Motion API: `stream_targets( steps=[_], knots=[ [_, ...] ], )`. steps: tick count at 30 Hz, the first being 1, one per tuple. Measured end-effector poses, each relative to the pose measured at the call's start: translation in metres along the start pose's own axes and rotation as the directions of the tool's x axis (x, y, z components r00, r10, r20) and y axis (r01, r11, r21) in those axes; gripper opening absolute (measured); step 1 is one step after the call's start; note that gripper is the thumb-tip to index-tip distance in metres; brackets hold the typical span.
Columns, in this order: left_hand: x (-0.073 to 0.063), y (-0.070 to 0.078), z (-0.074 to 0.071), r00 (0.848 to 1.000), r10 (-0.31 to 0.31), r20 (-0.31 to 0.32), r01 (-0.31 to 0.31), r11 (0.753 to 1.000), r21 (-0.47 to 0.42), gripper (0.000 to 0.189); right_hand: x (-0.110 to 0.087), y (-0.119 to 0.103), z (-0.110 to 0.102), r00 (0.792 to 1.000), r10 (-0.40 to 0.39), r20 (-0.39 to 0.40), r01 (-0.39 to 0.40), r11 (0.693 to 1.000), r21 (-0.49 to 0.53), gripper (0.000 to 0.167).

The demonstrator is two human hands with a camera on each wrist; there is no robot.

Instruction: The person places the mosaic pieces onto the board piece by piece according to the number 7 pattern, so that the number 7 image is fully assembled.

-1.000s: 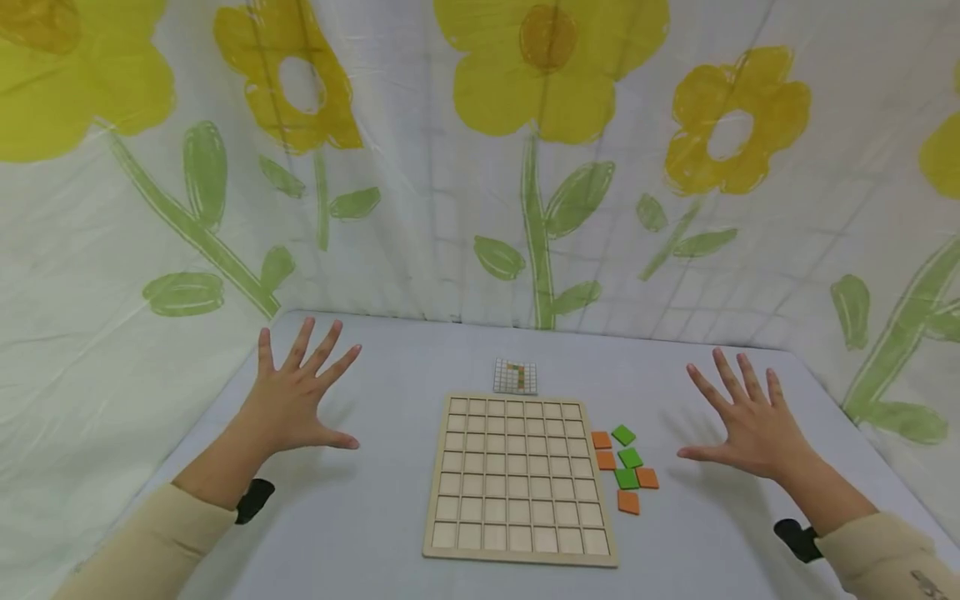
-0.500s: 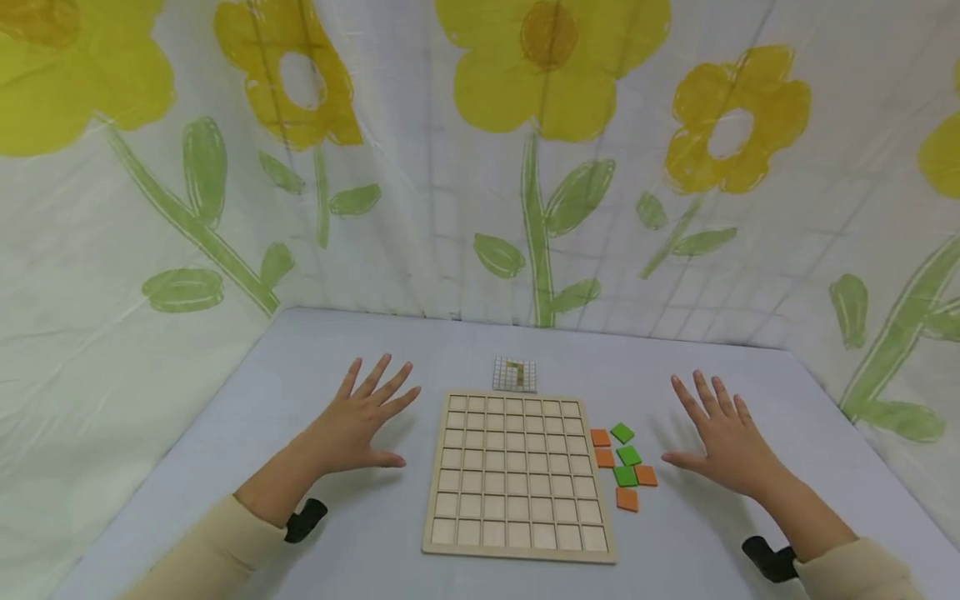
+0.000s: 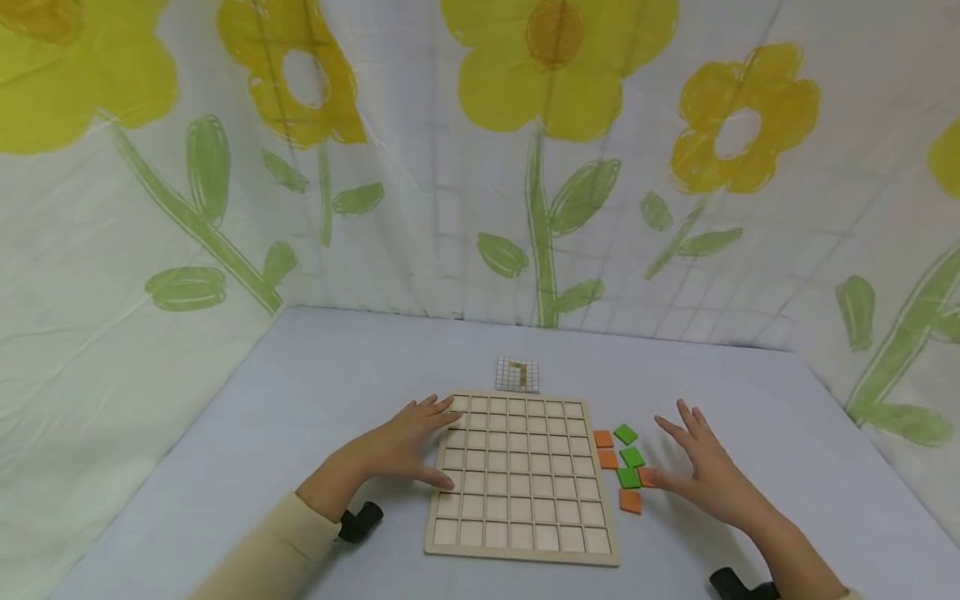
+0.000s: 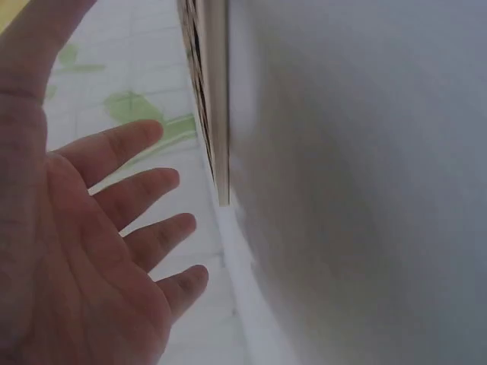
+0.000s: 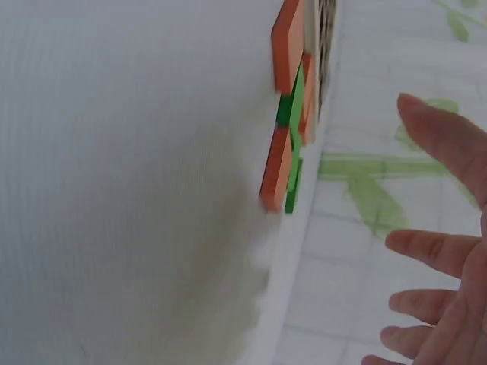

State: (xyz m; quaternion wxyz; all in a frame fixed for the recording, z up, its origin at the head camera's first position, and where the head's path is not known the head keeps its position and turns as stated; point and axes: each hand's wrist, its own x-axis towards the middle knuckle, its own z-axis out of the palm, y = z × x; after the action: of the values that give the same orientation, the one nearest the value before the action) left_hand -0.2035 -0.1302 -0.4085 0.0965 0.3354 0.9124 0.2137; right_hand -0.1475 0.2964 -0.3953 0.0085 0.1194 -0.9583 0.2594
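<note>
My left hand [image 3: 397, 443] reaches over the left edge of a wooden grid board [image 3: 522, 556], thumb and fingers spread and holding nothing. In the left wrist view the fingers [image 4: 144, 199] are apart from the board's edge [image 4: 218, 114]. To the board's right lie loose square tiles, among them a green tile [image 3: 632, 457] and an orange tile [image 3: 630, 501]. Just right of them hovers my right hand [image 3: 708, 479], fingers extended, its thumb overlapping another orange tile [image 3: 647, 477] in the head view. The right wrist view shows that thumb [image 5: 437, 137] above the tiles.
A small pattern card [image 3: 517, 375] with a printed grid of coloured squares lies behind the board. The white table [image 3: 352, 350] backs onto a curtain [image 3: 420, 233] with painted yellow flowers. A black strap device [image 3: 362, 522] sits at the left wrist.
My left hand has moved right and down from the table's left side to the board's left edge. My right hand has come left and nearer to the tiles. Board and tiles stay put.
</note>
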Motion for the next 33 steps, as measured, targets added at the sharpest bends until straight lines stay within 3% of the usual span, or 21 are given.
stream_targets(
  steps=[6,12,20,33],
  knots=[
    [0.014,-0.005,0.010,0.998,-0.056,0.003,0.056,0.989,-0.137,0.098,-0.008,-0.011,0.005,1.000,0.010,-0.012,-0.010,1.000,0.007,0.078],
    [0.017,-0.010,0.020,0.998,-0.069,0.000,0.067,0.964,-0.256,0.093,-0.016,-0.017,0.009,0.998,0.044,-0.036,-0.043,0.999,0.027,0.070],
    [0.014,-0.017,0.025,0.999,-0.034,-0.022,0.028,0.971,-0.237,0.093,-0.016,-0.014,0.018,0.996,0.069,-0.056,-0.063,0.993,0.101,0.042],
    [0.015,-0.020,0.027,0.999,-0.004,-0.036,-0.004,0.976,-0.217,0.094,-0.014,-0.002,0.033,0.986,0.162,0.045,-0.168,0.954,0.249,0.038]
  ],
)
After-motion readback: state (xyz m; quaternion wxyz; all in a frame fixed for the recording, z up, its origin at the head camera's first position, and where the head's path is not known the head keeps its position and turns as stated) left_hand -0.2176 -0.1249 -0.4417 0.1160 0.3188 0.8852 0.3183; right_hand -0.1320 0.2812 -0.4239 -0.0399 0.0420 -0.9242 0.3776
